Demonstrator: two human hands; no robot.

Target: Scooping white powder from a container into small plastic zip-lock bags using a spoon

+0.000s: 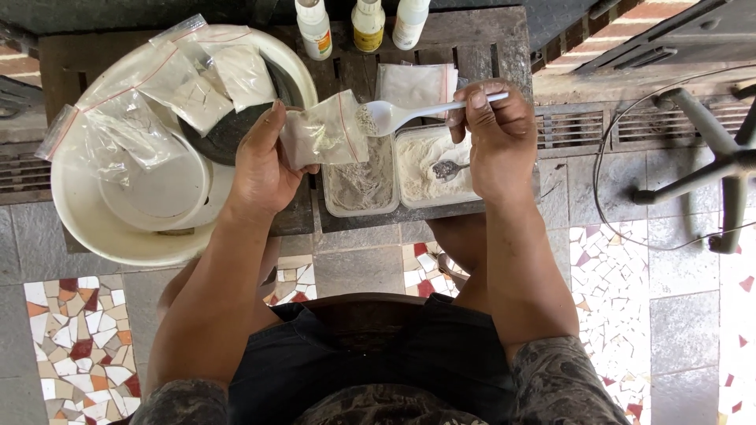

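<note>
Small clear bag (327, 130) pinched in left hand (264, 161); white plastic spoon (409, 112), gripped by right hand (490, 134), at its mouth. Two powder tubs (362, 185), three bottles (315, 27) counted.

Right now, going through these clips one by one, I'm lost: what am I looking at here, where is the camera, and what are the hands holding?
The camera sits on a person's head, looking down at their own two bare hands; there is no robot. The left hand holds a small clear bag partly filled with powder. The right hand holds a white plastic spoon of powder at the bag's mouth. Below, on a dark wooden table, sit two open tubs of powder, a second spoon lying in one. A white basin holding filled bags stands left; three bottles stand behind.
</note>
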